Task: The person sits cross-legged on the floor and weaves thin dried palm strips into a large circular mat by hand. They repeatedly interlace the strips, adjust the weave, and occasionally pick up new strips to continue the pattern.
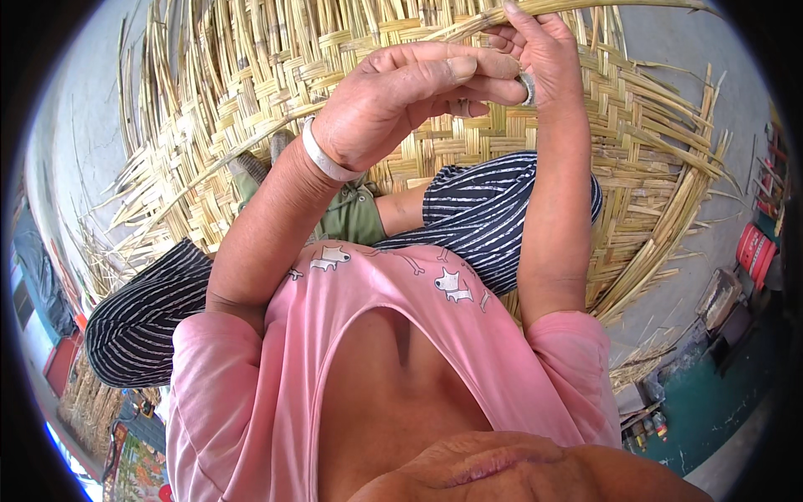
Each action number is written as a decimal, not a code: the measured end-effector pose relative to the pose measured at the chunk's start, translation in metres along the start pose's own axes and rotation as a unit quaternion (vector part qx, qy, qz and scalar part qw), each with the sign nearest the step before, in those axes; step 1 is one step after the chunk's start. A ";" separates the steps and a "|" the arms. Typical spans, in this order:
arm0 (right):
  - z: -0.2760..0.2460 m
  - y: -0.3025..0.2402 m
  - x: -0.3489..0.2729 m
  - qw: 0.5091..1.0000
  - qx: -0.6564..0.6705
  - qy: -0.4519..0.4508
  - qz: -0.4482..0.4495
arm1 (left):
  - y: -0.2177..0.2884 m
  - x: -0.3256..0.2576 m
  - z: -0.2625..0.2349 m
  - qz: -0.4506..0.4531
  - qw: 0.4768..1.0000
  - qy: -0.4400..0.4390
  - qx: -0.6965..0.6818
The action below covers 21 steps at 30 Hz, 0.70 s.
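Head view shows both my hands raised in front of me over the woven reed mat: my right hand pinches a long reed strip that runs off to the right along the top edge, and my left hand, fingers curled and meeting the right at the strip's near end, sits just left of it
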State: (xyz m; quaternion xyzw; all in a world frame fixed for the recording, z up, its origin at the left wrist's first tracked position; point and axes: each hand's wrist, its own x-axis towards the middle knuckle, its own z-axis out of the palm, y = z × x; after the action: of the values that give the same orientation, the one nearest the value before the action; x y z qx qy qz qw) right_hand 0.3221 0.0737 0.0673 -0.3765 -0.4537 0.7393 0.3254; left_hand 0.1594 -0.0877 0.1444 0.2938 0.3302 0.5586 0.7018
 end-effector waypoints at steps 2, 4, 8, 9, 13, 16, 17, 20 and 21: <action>0.000 -0.001 -0.001 1.000 -0.005 0.005 0.002 | -0.001 0.000 -0.001 -0.001 1.000 0.003 -0.001; 0.001 -0.001 -0.001 1.000 -0.003 0.006 0.002 | -0.003 0.000 -0.002 -0.003 1.000 -0.001 -0.004; 0.004 -0.002 0.000 1.000 -0.012 0.015 0.002 | -0.004 -0.001 -0.004 -0.006 1.000 -0.012 -0.001; 0.003 -0.001 0.000 1.000 -0.010 0.014 0.003 | -0.004 -0.001 -0.004 -0.006 1.000 -0.013 0.003; 0.002 -0.001 0.001 1.000 -0.008 0.011 0.004 | -0.005 -0.001 -0.004 0.007 1.000 -0.014 0.017; 0.001 0.001 0.002 1.000 0.000 0.007 0.005 | -0.005 -0.001 -0.003 0.008 1.000 -0.008 0.024; 0.000 0.001 0.002 1.000 0.005 0.005 0.005 | -0.005 -0.001 -0.003 0.009 1.000 -0.006 0.024; 0.002 0.000 0.002 1.000 0.016 -0.001 0.005 | -0.005 -0.001 -0.004 0.014 0.999 -0.007 0.029; 0.002 -0.001 0.002 1.000 0.009 0.005 0.008 | -0.006 -0.001 -0.004 0.016 0.999 -0.009 0.032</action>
State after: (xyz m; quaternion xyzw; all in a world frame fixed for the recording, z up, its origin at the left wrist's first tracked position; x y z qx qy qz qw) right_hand 0.3193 0.0744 0.0681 -0.3807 -0.4420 0.7441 0.3255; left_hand 0.1591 -0.0896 0.1373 0.3264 0.3375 0.5559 0.6860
